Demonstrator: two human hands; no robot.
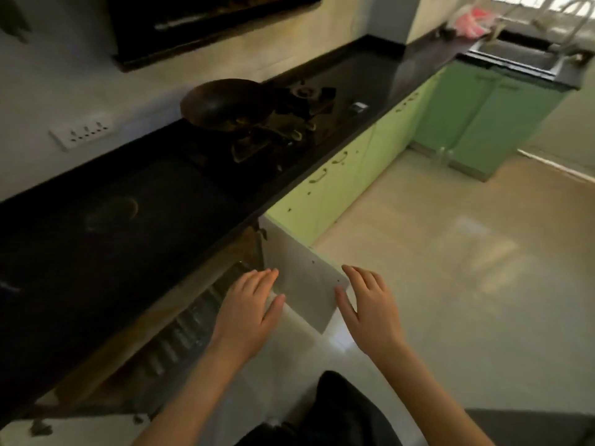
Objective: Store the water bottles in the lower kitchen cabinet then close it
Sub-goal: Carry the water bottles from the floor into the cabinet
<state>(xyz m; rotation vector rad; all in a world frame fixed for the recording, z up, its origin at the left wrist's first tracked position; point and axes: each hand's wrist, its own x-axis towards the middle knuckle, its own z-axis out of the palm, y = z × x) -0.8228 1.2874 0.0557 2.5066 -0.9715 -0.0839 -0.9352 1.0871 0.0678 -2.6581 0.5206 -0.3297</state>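
Cabinet [151, 323] under the counter's [96, 252] front edge, at the near end, stands open. Its door [299, 278] is swung out toward the floor [450, 284], white inner face toward me, hinged just below the counter's edge. Inside the cabinet I note a row of ribbed shapes [190, 323] running back from the opening; it is too dark and blurred for me to confirm them as bottles. Left hand [248, 310] is released, fingers straight and together, hovering over the opening with its fingertips at the door's inner face; I cannot tell whether they touch it. Right hand [370, 310] is likewise released, fingers spread, on the outer side of the door with the thumb at the door's free edge; contact there is also unclear. Neither hand holds anything. A second white door [64, 426] with hinges shows at the lower left, below the counter's near corner. On the counter, midway along, sits a stove [289, 123] with a dark pan [225, 101] on it. A socket plate [82, 130] is on the wall behind the counter. Green fronts [338, 175] run under the counter's front edge to the far corner, where a sink [515, 56] is set.
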